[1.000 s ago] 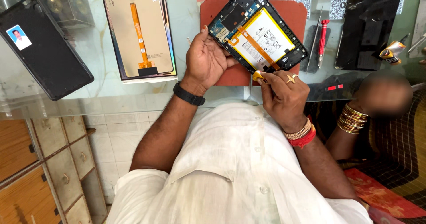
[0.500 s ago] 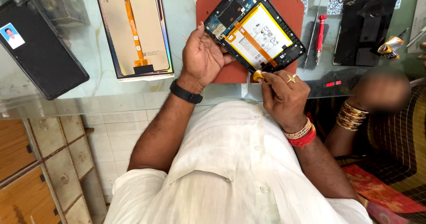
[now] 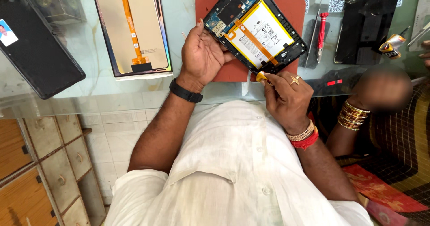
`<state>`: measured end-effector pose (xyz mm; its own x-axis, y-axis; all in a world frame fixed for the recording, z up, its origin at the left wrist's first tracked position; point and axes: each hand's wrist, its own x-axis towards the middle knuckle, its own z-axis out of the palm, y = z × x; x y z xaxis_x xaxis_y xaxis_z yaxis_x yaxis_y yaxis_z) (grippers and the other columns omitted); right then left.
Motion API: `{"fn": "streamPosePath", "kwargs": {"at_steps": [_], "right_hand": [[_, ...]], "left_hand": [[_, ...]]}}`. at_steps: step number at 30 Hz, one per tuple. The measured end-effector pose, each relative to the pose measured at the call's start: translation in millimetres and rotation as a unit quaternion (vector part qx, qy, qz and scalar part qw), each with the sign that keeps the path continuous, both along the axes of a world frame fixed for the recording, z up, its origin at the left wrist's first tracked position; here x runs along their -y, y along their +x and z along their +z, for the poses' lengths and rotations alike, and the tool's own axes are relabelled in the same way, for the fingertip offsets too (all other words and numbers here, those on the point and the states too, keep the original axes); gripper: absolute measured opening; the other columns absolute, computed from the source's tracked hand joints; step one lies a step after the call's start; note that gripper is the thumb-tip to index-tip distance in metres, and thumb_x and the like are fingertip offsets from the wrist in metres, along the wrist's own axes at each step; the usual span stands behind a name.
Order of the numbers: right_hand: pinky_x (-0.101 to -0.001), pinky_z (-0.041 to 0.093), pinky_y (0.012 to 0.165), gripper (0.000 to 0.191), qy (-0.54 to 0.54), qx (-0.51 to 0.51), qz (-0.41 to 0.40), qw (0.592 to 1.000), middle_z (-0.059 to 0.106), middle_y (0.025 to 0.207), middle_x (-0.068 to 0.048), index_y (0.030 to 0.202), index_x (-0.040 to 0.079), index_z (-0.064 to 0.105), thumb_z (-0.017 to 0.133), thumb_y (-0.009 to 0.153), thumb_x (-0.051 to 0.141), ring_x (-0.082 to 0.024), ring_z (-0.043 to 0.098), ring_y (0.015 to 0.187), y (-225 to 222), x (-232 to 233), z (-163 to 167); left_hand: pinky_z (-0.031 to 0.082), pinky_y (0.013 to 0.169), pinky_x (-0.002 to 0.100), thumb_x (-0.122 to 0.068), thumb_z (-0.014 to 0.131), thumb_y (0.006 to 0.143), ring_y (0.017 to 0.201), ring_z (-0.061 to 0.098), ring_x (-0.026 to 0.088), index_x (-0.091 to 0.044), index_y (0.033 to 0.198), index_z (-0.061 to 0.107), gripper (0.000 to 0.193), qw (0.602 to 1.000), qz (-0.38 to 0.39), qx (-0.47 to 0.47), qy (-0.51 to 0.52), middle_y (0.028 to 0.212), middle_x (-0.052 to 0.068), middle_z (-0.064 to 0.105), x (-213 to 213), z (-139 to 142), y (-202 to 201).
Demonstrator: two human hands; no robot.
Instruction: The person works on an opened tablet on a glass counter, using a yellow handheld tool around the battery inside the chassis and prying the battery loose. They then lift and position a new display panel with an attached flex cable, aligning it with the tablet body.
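Note:
An opened tablet [image 3: 257, 29] lies back-side up and askew on a red mat [image 3: 295, 4], showing its yellow-edged battery, an orange ribbon cable and circuit boards. My left hand [image 3: 204, 56], with a black band on the wrist, grips the tablet's near left edge. My right hand [image 3: 289, 98], wearing a ring and red and beaded bracelets, pinches a small yellow-tipped tool [image 3: 261, 77] against the tablet's near bottom edge.
On the glass counter lie a display panel [image 3: 134, 29] with an orange flex cable, a black phone case [image 3: 36, 47], a red screwdriver [image 3: 321, 31] and a black panel [image 3: 365, 22]. Another person's arm with gold bangles [image 3: 354, 114] rests at right. Wooden drawers [image 3: 40, 163] stand below left.
Both hands stay on the tablet's near edge. The tool tip stays at the same spot, and the view shifts only slightly.

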<state>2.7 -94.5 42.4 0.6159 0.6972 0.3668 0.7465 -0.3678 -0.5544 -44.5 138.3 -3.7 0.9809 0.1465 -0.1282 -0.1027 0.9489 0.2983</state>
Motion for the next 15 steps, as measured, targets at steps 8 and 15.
{"fn": "streamPosePath", "kwargs": {"at_steps": [8,15], "right_hand": [[-0.0393,0.044,0.061,0.019,-0.004,-0.004,-0.002,1.000,0.060,0.078,-0.011,0.103,0.001,0.071,0.082,0.087,-0.003,-0.027,0.058,0.066,-3.2,5.4,-1.5],[-0.0389,0.044,0.059,0.018,-0.002,-0.012,-0.004,1.000,0.059,0.076,-0.011,0.101,0.000,0.071,0.082,0.087,-0.004,-0.027,0.058,0.064,-1.6,6.9,-0.6]], "left_hand": [[0.047,0.115,0.066,-0.044,0.033,0.114,0.134,0.061,0.035,-0.003,0.142,0.055,0.054,1.000,0.004,-0.006,-0.008,0.143,0.017,0.063,1.7,-1.9,-1.2],[0.048,0.115,0.067,-0.046,0.035,0.112,0.135,0.061,0.035,-0.003,0.140,0.055,0.055,1.000,0.007,-0.017,0.001,0.142,0.017,0.063,2.0,-1.5,-1.1]]}}
